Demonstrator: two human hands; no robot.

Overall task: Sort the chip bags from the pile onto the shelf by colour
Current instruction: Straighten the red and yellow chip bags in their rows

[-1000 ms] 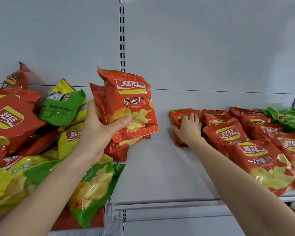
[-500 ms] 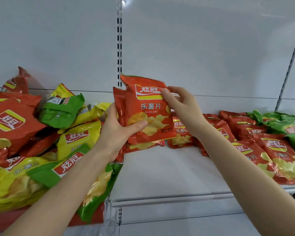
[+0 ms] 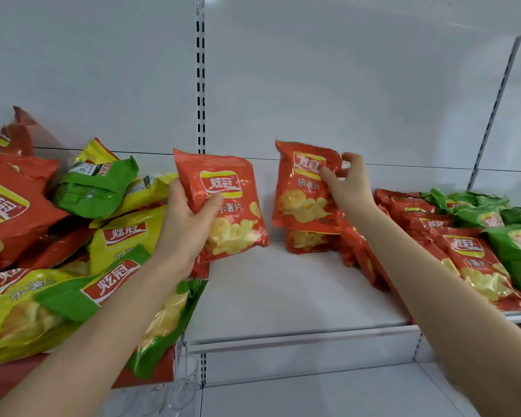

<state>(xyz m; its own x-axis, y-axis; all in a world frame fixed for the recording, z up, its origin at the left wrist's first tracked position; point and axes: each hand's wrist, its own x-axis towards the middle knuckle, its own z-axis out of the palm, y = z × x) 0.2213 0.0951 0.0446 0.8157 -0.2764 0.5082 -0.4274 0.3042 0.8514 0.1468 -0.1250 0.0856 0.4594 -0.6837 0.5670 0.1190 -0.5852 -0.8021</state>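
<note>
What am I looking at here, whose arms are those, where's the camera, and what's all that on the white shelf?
There is no machine here: a person wears a wide-angle camera on the head, looking forward and down, so the two bare arms reaching in are their own. The left hand grips a glossy orange-red chip bag; the right hand pinches a second orange-red chip bag near its top. On the white metal shelf, a mixed pile of orange-red, yellow and green bags lies at the left; at the right lie grouped orange-red bags, with green bags beyond them.
</note>
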